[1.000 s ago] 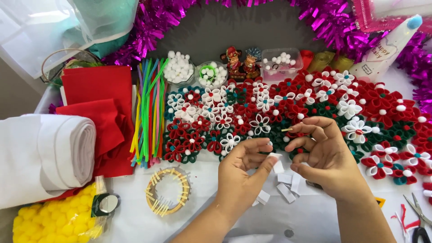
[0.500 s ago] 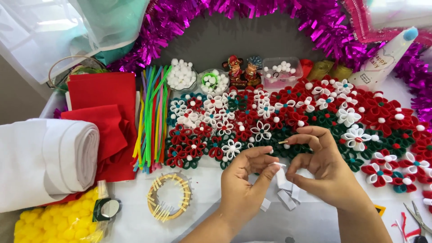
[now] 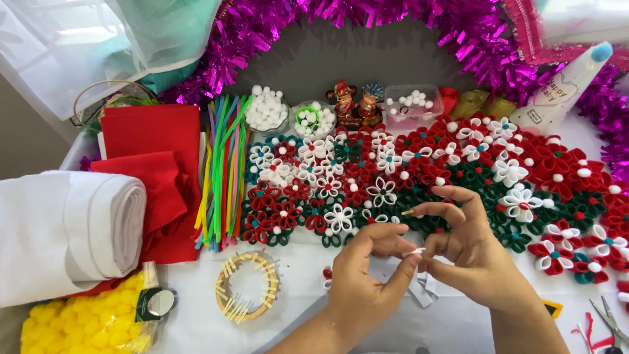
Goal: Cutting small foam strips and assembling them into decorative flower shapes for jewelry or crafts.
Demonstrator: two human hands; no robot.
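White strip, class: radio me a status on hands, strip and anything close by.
Both hands pinch the white strip: left hand, right hand. Spare strips beneath. Felt flowers right behind.

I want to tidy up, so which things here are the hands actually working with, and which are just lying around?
In use: left hand and right hand pinching a white strip; spare white strips beneath them.

Lying about: felt flowers, pipe cleaners, red felt, white roll, clothespin ring, yellow pompoms, scissors.

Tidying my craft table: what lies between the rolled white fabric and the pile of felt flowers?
In the head view, red felt sheets lie beside the roll, then a bundle of coloured pipe cleaners, then the flowers.
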